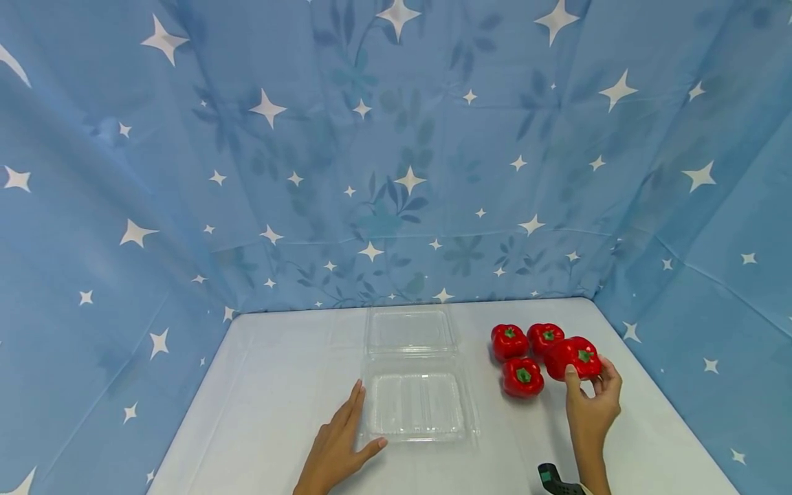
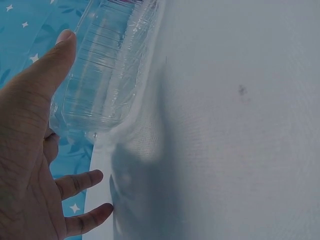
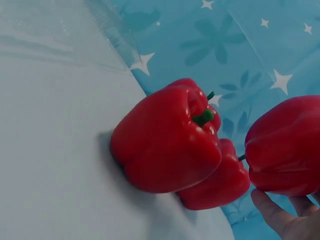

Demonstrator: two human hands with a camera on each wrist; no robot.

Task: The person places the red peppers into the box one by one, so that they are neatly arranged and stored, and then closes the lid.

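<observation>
In the head view my right hand (image 1: pixel 594 402) grips a red bell pepper (image 1: pixel 572 357) between thumb and fingers, at the right side of the table. Several more red bell peppers (image 1: pixel 522 377) stand close by, just left of and behind it. The right wrist view shows the gripped pepper (image 3: pixel 287 145) at the right edge, apart from the standing peppers (image 3: pixel 165 140). My left hand (image 1: pixel 340 440), its fingers extended, is at the left side of a clear plastic clamshell box (image 1: pixel 416 405). The box lies opened, its lid (image 1: pixel 410 330) folded back away from me.
A white-covered table (image 1: pixel 266 385) carries everything. Blue curtains (image 1: pixel 396 206) with white stars stand behind it and along both sides. A dark strap device (image 1: pixel 557 481) sits at my right wrist.
</observation>
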